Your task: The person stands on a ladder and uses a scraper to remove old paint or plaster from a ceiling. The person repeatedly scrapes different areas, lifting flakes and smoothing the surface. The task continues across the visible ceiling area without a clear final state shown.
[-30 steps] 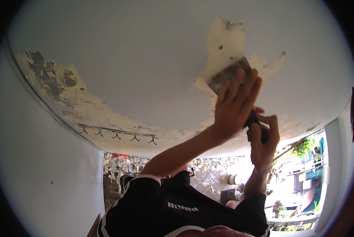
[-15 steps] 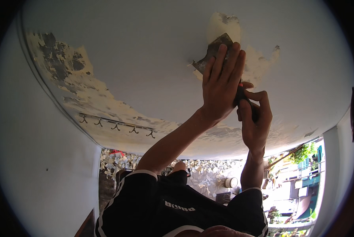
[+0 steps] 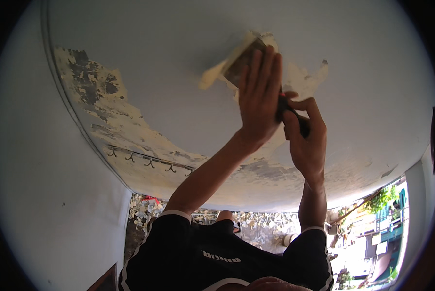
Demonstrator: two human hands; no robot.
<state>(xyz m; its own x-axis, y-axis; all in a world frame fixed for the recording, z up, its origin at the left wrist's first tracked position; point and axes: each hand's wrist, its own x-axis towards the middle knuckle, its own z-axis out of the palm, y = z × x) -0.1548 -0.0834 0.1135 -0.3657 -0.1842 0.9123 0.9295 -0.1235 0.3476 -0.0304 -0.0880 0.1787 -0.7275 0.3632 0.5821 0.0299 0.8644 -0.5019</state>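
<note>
A wide-bladed scraper (image 3: 236, 69) lies against the painted wall (image 3: 178, 82), its dark blade tilted toward the upper left. My right hand (image 3: 307, 140) is wrapped round its dark handle. My left hand (image 3: 259, 104) lies flat over the blade, fingers stretched out and held close together, hiding part of it. A strip of cream-backed paint (image 3: 210, 76) peels up along the blade's left edge, blurred by motion. Around the blade, a bare cream patch (image 3: 302, 77) shows where no grey-blue paint covers the wall.
A large scraped area (image 3: 111, 102) runs down the wall's left side, near a row of metal hooks (image 3: 149, 161). Paint flakes (image 3: 256, 228) litter the floor below, with a pale bucket (image 3: 289, 239) among them. Plants (image 3: 380, 199) show through a bright opening at the lower right.
The scraper and both hands have moved up and left across the wall. A strip of paint now lifts at the blade's edge. The whole view has shifted slightly.
</note>
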